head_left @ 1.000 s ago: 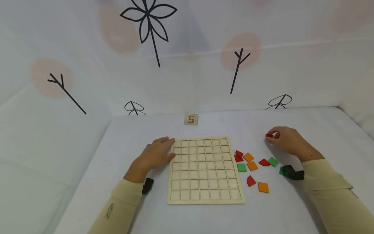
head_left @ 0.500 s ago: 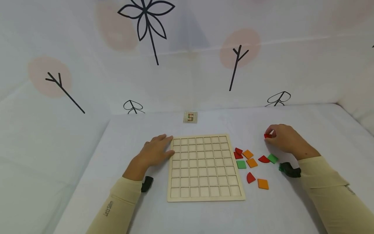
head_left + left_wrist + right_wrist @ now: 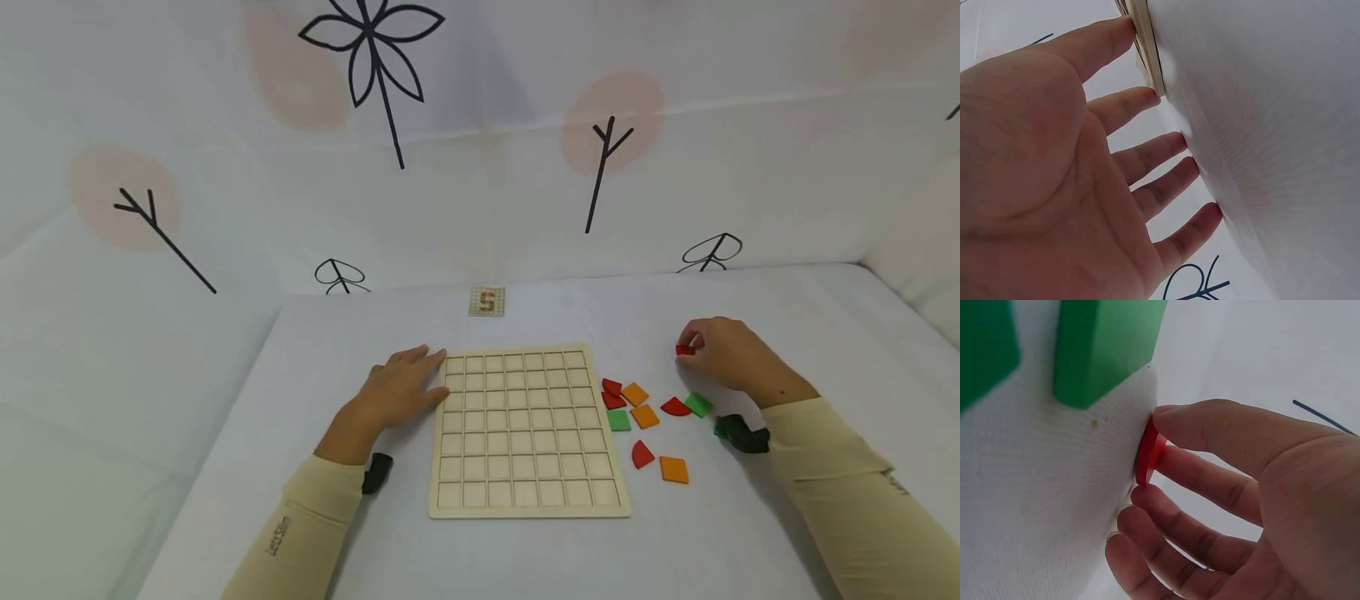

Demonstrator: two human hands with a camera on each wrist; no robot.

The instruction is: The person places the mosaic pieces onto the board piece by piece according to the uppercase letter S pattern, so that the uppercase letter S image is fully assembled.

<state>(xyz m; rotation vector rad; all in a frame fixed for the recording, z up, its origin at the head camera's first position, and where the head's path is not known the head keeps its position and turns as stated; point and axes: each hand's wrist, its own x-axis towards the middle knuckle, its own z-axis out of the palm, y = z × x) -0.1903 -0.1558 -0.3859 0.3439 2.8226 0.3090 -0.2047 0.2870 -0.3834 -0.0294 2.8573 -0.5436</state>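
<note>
A pale wooden board (image 3: 531,512) with a grid of square recesses lies on the white cloth. At its upper left corner is my left hand (image 3: 396,393), fingers spread, thumb and index fingertip touching the board's edge; the left wrist view shows that contact on the board's rim (image 3: 1147,47). Right of the board, my right hand (image 3: 722,357) pinches a small red tile (image 3: 1150,450) between thumb and fingers, low at the cloth. The tile's full outline is partly covered by the fingers. Close by in the right wrist view stands out a green square tile (image 3: 1110,347).
Between board and right hand lie loose tiles: red quarter-circles (image 3: 642,454), orange squares (image 3: 673,470) and green squares (image 3: 618,420). Two red ones overlap by the board's edge. A small card (image 3: 487,302) with a gridded S-like pattern lies behind the board. A patterned cloth wall closes the back.
The head view has shifted slightly. Both hands stay nearly in place: the left at the board's edge, the right with the red tile pinched in its fingers.
</note>
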